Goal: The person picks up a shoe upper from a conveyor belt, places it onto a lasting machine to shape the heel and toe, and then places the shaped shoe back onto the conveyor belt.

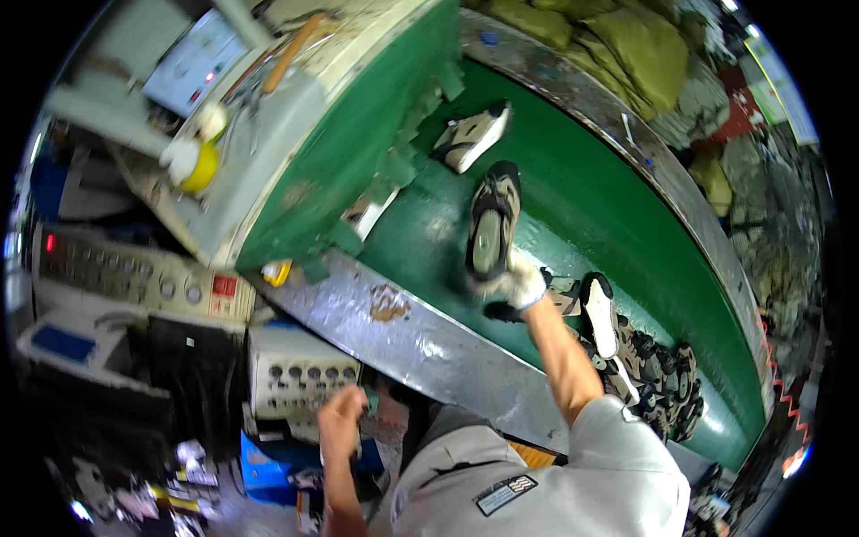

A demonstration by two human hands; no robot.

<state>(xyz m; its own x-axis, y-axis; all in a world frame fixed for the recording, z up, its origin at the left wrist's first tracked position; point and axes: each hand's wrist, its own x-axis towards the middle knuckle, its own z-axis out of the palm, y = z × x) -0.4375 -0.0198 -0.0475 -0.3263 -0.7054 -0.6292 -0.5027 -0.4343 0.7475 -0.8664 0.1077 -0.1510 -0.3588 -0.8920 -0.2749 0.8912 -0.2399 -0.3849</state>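
My right hand (514, 286), in a white glove, grips the heel end of a tan and black shoe (492, 219) on the green conveyor belt (608, 215). A second tan shoe with a white sole (472, 136) lies further up the belt near green machine flaps. My left hand (340, 416) is bare, down by a beige control box (300, 376), and holds a small green object; what it is I cannot tell. Several more shoes (644, 358) lie piled at the belt's right end beside my right forearm.
A green and grey machine housing (313, 134) covers the belt on the left, with a yellow-white fitting (197, 161) on it. A panel of knobs (134, 277) sits at left. The belt has a metal rim (420, 340). Olive fabric pieces (626, 45) are stacked beyond.
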